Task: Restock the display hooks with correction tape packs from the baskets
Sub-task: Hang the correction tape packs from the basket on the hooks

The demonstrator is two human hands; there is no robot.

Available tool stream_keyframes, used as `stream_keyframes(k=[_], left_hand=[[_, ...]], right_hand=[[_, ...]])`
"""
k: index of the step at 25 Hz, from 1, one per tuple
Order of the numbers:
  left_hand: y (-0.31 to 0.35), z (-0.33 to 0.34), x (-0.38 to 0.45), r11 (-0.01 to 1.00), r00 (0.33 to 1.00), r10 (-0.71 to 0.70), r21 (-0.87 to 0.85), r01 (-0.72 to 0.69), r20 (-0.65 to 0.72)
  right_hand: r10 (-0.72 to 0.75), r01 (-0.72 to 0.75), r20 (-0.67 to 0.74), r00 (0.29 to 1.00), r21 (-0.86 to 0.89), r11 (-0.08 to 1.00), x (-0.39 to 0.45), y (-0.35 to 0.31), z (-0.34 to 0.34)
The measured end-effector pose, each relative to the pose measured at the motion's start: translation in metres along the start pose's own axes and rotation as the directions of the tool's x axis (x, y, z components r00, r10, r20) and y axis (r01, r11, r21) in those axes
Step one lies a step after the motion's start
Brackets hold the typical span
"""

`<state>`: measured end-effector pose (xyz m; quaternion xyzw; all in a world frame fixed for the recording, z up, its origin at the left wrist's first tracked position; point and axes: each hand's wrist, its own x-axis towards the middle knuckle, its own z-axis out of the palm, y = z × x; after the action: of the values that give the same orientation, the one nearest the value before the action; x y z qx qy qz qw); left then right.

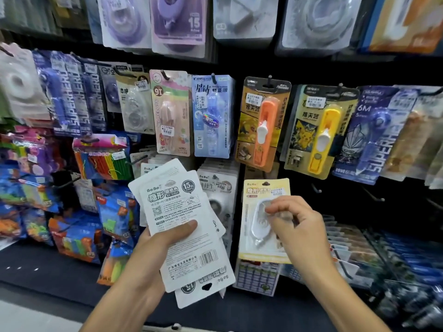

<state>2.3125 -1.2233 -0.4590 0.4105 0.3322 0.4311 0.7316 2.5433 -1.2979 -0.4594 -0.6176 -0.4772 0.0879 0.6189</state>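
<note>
My left hand (165,238) grips a fanned stack of white correction tape packs (182,226), printed backs toward me, thumb pressed across the top one. A yellow-edged pack (260,212) with a white tape dispenser hangs on a hook of the black display wall, right of the stack. My right hand (297,226) is at that pack, fingers curled over the right side of its blister. Whether they pinch it or only touch it is unclear. No basket is in view.
Hooks above carry a pink pack (171,113), a blue pack (211,116), an orange tool pack (262,123) and a yellow one (316,130). Bare hooks (316,188) stick out right of the yellow-edged pack. Colourful packets (72,212) crowd the lower left; boxed items (359,248) fill the lower right.
</note>
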Motion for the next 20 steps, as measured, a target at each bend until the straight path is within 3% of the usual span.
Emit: stream_keyframes(k=[3, 5, 7, 8, 9, 10, 11, 12, 13, 14, 16, 20], left_hand=[[-0.001, -0.001, -0.002, 0.999, 0.999, 0.017, 0.033, -0.018, 0.030], [-0.003, 0.000, -0.002, 0.994, 0.998, 0.053, 0.089, -0.057, 0.045], [-0.006, -0.001, -0.002, 0.938, 0.983, 0.180, 0.293, -0.184, 0.038], [-0.007, -0.001, -0.002, 0.826, 0.950, 0.299, 0.474, -0.303, 0.088], [-0.008, -0.001, -0.003, 0.617, 0.878, 0.426, 0.640, -0.458, 0.217], [-0.009, -0.001, -0.003, 0.325, 0.773, 0.502, 0.743, -0.585, 0.389], [-0.010, -0.003, -0.003, 0.046, 0.674, 0.499, 0.760, -0.648, 0.545], [-0.013, -0.005, 0.000, -0.125, 0.615, 0.454, 0.729, -0.673, 0.645], [-0.016, -0.006, 0.001, -0.202, 0.590, 0.423, 0.706, -0.678, 0.688], [-0.017, -0.007, 0.002, -0.214, 0.585, 0.432, 0.708, -0.673, 0.686], [-0.014, -0.009, 0.003, -0.187, 0.602, 0.492, 0.752, -0.632, 0.629], [-0.011, -0.014, 0.003, -0.231, 0.617, 0.537, 0.804, -0.549, 0.576]], right_hand=[[0.060, -0.058, 0.067, 0.996, -0.022, 0.998, 0.009, 0.003, 0.001], [0.118, -0.101, 0.102, 0.988, -0.158, 0.982, 0.015, 0.004, 0.001], [0.098, -0.091, 0.022, 0.995, -0.208, 0.974, 0.008, 0.003, 0.004], [0.157, -0.154, 0.031, 0.987, -0.091, 0.984, 0.002, 0.002, 0.006], [0.289, -0.303, 0.142, 0.947, 0.096, 0.948, -0.005, 0.000, 0.009], [0.438, -0.536, 0.369, 0.820, 0.226, 0.814, -0.010, -0.003, 0.012], [0.503, -0.715, 0.579, 0.642, 0.213, 0.666, -0.014, -0.008, 0.015], [0.477, -0.797, 0.727, 0.494, 0.159, 0.583, -0.017, -0.008, 0.015], [0.419, -0.829, 0.812, 0.406, 0.133, 0.544, -0.019, -0.010, 0.014], [0.357, -0.835, 0.852, 0.383, 0.154, 0.528, -0.020, -0.009, 0.013], [0.292, -0.836, 0.858, 0.423, 0.246, 0.490, -0.020, -0.009, 0.012], [0.393, -0.804, 0.756, 0.524, 0.287, 0.520, -0.015, 0.002, 0.010]])
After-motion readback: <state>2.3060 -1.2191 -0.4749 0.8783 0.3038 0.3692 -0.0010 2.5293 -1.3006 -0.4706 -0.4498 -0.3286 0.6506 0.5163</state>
